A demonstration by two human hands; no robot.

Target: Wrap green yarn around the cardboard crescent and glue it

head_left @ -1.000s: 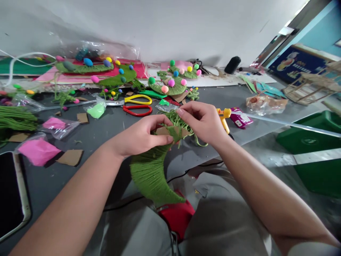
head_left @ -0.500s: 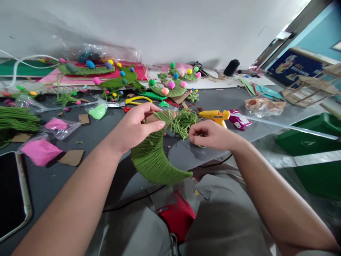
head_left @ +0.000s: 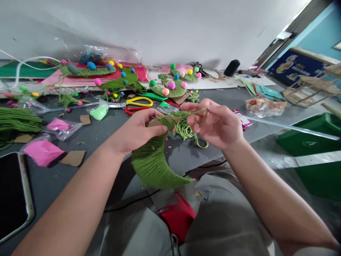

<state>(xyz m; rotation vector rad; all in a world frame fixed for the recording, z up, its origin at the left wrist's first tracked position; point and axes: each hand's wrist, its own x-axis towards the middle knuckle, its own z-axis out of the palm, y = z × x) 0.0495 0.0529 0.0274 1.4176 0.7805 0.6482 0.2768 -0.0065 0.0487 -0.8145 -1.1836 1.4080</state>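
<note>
A cardboard crescent (head_left: pixel 157 165) wrapped in green yarn hangs over the table's front edge, its tip pointing right. My left hand (head_left: pixel 141 131) pinches its upper end, where some bare brown cardboard shows. My right hand (head_left: pixel 220 122) is raised just to the right, with strands of green yarn (head_left: pixel 198 112) between thumb and fingers. The strands run from the crescent's upper end to that hand. A loose tangle of light green yarn (head_left: pixel 185 131) lies between the hands, one loop hanging below my right fingers.
Scissors with yellow and red handles (head_left: pixel 140 102) lie behind my left hand. Yarn-wrapped shapes with pompoms (head_left: pixel 173 90) line the back. Pink bags (head_left: pixel 42 151), cardboard scraps (head_left: pixel 73 158) and a tablet (head_left: pixel 13 195) are at left; a purple packet (head_left: pixel 243 120) is at right.
My right hand has risen and turned, its fingers now spreading around yarn strands drawn out from the crescent. It now covers the yellow glue gun. My left hand keeps its hold, and the crescent has shifted slightly.
</note>
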